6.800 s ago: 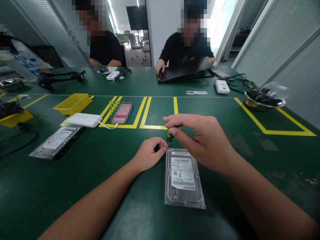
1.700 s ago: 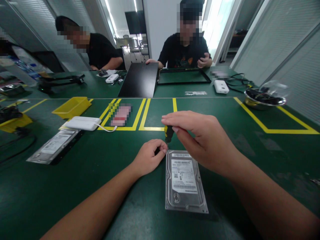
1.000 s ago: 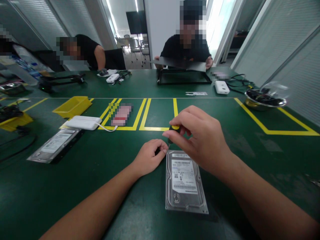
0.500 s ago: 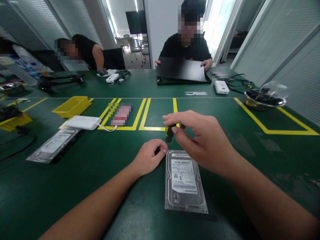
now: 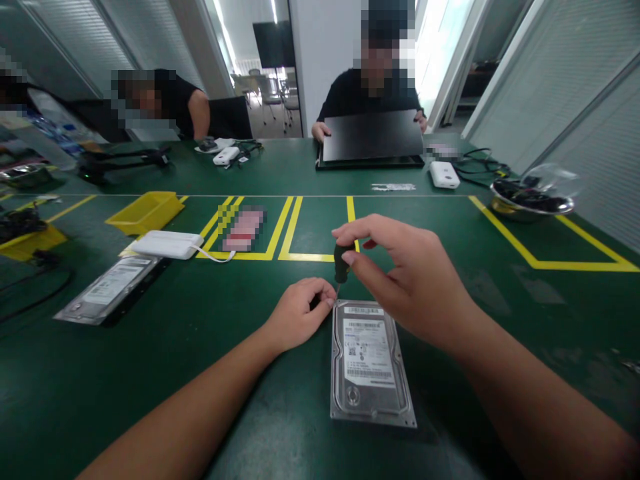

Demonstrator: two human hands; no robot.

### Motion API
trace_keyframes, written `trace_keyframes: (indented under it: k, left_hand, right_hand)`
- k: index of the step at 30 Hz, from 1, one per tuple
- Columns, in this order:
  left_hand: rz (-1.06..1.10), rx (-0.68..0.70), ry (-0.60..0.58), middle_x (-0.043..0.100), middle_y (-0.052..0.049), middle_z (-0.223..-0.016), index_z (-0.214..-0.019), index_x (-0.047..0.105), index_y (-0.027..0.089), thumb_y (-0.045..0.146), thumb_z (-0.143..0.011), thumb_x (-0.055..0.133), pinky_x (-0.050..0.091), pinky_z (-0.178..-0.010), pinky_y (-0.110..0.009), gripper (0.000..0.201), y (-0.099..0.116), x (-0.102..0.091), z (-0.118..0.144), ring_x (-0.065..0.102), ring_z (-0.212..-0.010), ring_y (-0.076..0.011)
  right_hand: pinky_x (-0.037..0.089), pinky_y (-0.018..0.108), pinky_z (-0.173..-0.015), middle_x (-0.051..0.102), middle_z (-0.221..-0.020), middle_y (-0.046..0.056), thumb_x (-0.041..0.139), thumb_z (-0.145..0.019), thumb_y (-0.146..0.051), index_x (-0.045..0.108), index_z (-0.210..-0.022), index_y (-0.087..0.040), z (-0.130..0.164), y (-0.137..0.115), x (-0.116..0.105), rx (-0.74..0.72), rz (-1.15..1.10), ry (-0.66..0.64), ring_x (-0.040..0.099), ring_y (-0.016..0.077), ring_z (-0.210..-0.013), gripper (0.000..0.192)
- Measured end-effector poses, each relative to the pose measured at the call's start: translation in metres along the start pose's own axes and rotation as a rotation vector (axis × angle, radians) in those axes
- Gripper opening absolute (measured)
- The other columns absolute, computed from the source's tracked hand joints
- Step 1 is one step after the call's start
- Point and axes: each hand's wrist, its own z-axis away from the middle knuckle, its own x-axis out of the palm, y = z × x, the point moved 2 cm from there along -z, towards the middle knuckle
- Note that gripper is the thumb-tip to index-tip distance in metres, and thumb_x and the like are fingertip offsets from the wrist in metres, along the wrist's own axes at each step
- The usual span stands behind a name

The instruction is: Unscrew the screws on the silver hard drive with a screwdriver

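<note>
Drive (image 5: 371, 367) lies flat on the green table (image 5: 240, 407), label up, its long side running away from the wearer. At its far left corner the left hand (image 5: 301, 313) rests on the table, fingers curled, thumb and forefinger brought together at that corner; whether they pinch anything I cannot tell. Over the same corner the right hand (image 5: 413, 270) pinches the handle of a screwdriver (image 5: 341, 264) between thumb and fingers, the forefinger arched over its top. It stands nearly upright, shaft running down to the corner. Off to the left lies a second drive (image 5: 107, 290), also label up, with a white power bank (image 5: 167, 245) at its far end. A white cable (image 5: 217, 257) runs from that to a blurred pink phone (image 5: 244, 230) amid yellow tape (image 5: 257, 256). Beyond the power bank sits a yellow tray (image 5: 143, 220); a second tray (image 5: 45, 241), with dark cables (image 5: 23, 217) in it, is at the left edge. Far right, a steel bowl (image 5: 523, 212) holds dark parts (image 5: 525, 195) and clear plastic (image 5: 547, 177). Across the table a person (image 5: 345, 93) in black holds a dark panel (image 5: 374, 135) tilted over a black frame (image 5: 370, 166). A second person (image 5: 176, 100) leans down to the left.
</note>
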Motion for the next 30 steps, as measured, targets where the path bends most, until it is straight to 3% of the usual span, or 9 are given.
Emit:
trace_keyframes:
  k: [14, 19, 25, 30]
  left_hand:
    - [-0.011, 0.004, -0.011, 0.063, -0.001, -0.081, -0.081, 0.06, 0.018, 0.018, -0.09, 0.053, 0.042, -0.073, -0.03, 0.011, 0.0011, -0.0006, 0.001, 0.058, -0.078, -0.0169]
    - [-0.019, 0.011, 0.012, 0.061, 0.001, -0.079, -0.082, 0.06, 0.018, 0.016, -0.089, 0.054, 0.041, -0.071, -0.029, 0.009, -0.0003, 0.0003, 0.0009, 0.056, -0.076, -0.0161]
    - [-0.015, 0.014, 0.023, 0.06, 0.002, -0.078, -0.082, 0.06, 0.018, 0.015, -0.088, 0.055, 0.04, -0.071, -0.028, 0.008, -0.0004, 0.0003, 0.0007, 0.055, -0.075, -0.0153]
    - [-0.011, 0.008, 0.013, 0.06, 0.001, -0.079, -0.083, 0.06, 0.018, 0.017, -0.089, 0.054, 0.04, -0.071, -0.029, 0.009, -0.0004, 0.0007, 0.0005, 0.056, -0.077, -0.0163]
  right_hand:
    - [0.051, 0.029, -0.1, 0.072, -0.117, 0.0, 0.049, -0.087, -0.002, 0.07, -0.111, -0.021, -0.0032, 0.0001, -0.0067, -0.061, -0.053, -0.089, 0.066, 0.0137, -0.111, 0.036]
    - [0.051, 0.033, -0.097, 0.072, -0.115, 0.004, 0.054, -0.09, -0.011, 0.071, -0.106, -0.019, -0.0033, -0.0006, -0.005, -0.046, -0.027, -0.065, 0.066, 0.0171, -0.109, 0.025]
    - [0.051, 0.03, -0.082, 0.069, -0.099, 0.005, 0.065, -0.085, -0.015, 0.07, -0.096, -0.017, -0.0029, -0.001, -0.0029, -0.06, 0.033, -0.031, 0.063, 0.0165, -0.094, 0.013]
    - [0.049, 0.033, -0.086, 0.071, -0.101, 0.004, 0.059, -0.087, -0.013, 0.067, -0.096, -0.019, -0.0025, -0.0004, -0.0039, -0.077, 0.026, -0.042, 0.064, 0.018, -0.097, 0.014]
